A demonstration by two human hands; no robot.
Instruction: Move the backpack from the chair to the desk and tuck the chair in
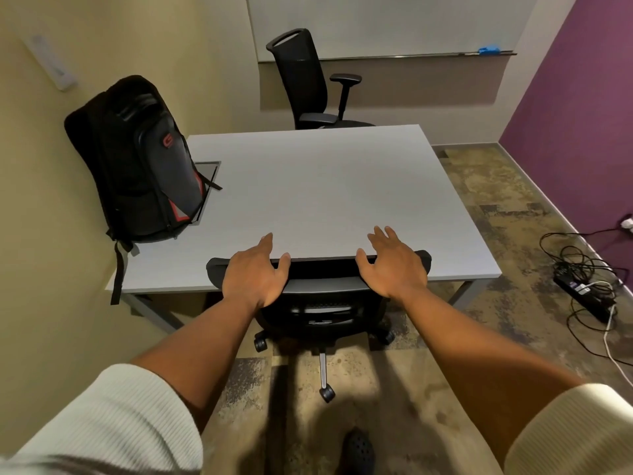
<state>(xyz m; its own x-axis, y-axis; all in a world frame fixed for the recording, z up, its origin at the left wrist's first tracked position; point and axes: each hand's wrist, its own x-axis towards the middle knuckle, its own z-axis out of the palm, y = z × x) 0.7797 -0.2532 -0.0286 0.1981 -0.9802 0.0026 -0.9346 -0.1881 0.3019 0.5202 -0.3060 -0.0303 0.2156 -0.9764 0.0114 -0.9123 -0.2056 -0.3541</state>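
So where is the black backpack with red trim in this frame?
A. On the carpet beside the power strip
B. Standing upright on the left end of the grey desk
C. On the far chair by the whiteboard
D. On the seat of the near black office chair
B: the black backpack with red trim stands upright on the grey desk, at its left end by the wall.

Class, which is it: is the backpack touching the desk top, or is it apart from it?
Touching. The head view shows the backpack standing upright with its base resting on the desk at the left edge, one strap hanging over the side.
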